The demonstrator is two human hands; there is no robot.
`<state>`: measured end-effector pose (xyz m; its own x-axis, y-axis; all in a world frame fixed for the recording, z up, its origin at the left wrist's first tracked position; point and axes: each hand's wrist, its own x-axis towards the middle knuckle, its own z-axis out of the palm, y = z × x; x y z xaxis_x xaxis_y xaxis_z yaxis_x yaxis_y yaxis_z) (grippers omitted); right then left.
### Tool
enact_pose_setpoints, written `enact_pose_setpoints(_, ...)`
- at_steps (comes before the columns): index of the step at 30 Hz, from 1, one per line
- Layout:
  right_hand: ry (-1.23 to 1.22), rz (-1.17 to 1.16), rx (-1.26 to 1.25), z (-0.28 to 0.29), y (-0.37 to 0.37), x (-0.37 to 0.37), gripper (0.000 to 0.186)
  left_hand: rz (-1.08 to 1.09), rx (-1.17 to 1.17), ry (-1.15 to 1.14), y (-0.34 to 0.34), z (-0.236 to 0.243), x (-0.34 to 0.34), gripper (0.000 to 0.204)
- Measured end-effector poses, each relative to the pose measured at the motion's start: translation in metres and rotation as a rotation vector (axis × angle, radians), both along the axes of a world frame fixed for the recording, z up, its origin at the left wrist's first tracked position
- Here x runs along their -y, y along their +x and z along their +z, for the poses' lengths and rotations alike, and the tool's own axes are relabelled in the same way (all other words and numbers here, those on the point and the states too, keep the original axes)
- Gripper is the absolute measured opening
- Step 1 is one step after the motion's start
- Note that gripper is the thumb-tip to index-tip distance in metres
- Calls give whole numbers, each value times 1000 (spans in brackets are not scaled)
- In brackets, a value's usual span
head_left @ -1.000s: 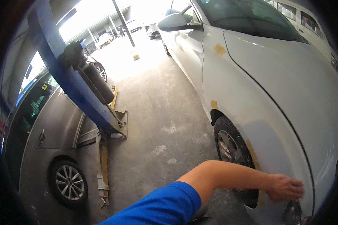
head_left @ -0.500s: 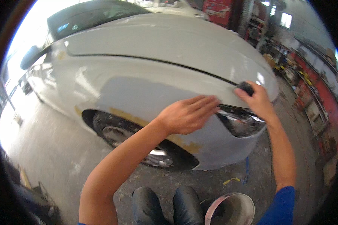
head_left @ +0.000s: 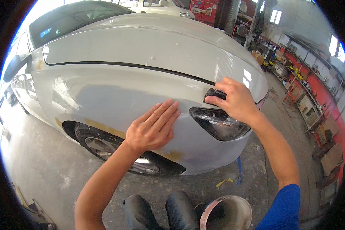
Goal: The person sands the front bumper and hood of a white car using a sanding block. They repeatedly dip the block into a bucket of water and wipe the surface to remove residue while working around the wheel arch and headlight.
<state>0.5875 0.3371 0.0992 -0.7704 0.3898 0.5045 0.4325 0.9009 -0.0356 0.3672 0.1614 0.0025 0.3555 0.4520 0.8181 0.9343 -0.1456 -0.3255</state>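
Observation:
A pale car's front fender point(head_left: 115, 103) has a grey matte patch and yellowish filler point(head_left: 103, 126) along the wheel arch above the tyre point(head_left: 84, 134). My left hand point(head_left: 151, 126) lies flat on the patch, fingers straight and side by side, with nothing in it. My right hand point(head_left: 235, 101) grips a small black block point(head_left: 214, 93) against the fender just below the hood seam point(head_left: 153, 69) and above the headlight point(head_left: 218, 122). The underside of the block is hidden.
A bucket point(head_left: 226, 199) stands by my legs point(head_left: 180, 209). A cluttered shelf point(head_left: 291, 69) runs along the red-and-grey wall at right. Behind the hood are another white car point(head_left: 157, 7) and a red cabinet point(head_left: 203, 8). Yellow and blue strips point(head_left: 226, 180) lie below the bumper.
The view has swung from the car's side to face the fender. Over the last half second my left hand moved left and down, and my right hand, with the block, moved left.

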Motion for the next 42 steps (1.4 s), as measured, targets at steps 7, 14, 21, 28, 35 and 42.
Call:
enact_pose_setpoints(7, -94, 25, -95, 4, -8, 2, 46, 2, -5, 13, 3, 2, -5, 41)
enact_pose_setpoints(14, -154, 102, -115, 3, -14, 0, 45, 1, -5, -4, 3, 3, -4, 41)
enact_pose_setpoints(21, -162, 127, -85, 2, -11, -2, 44, 8, 2, -22, 1, 4, -1, 40)
enact_pose_setpoints(28, -143, 163, -118, -2, -17, -1, 43, 22, -17, -12, -2, 4, -1, 39)
enact_pose_setpoints(35, -53, 180, -135, -4, -20, -2, 41, 24, -20, -3, 1, 4, -4, 38)
enact_pose_setpoints(42, 32, 215, -156, -5, -26, -4, 44, 19, -29, 11, 0, 4, -6, 37)
